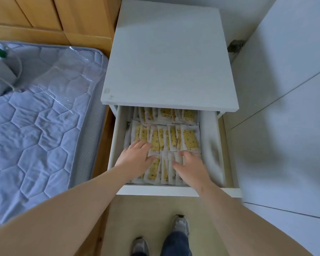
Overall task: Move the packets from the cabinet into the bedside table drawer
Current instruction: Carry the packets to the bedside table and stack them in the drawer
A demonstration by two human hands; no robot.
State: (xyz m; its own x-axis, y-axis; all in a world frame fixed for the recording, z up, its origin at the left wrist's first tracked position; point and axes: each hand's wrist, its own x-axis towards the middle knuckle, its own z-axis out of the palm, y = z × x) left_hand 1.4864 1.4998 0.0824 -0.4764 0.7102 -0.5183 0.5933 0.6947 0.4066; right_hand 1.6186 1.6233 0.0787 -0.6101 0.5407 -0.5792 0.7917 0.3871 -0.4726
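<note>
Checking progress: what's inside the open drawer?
Rows of yellow-and-white packets fill the drawer. The left hand and right hand lie on the front rows, covering some packets; the drawer's bottom is hidden.

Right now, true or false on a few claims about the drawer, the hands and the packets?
1. The bedside table drawer is pulled open. True.
2. The left hand and the right hand both lie on the packets inside it. True.
3. The packets form a single row. False: several rows run from back to front.
4. One hand holds a packet lifted above the drawer. False: both hands are down on the packets.
5. The bed is on the person's right. False: the mattress lies left of the drawer.
6. The person's shoes show on the floor before the drawer. True.
</note>
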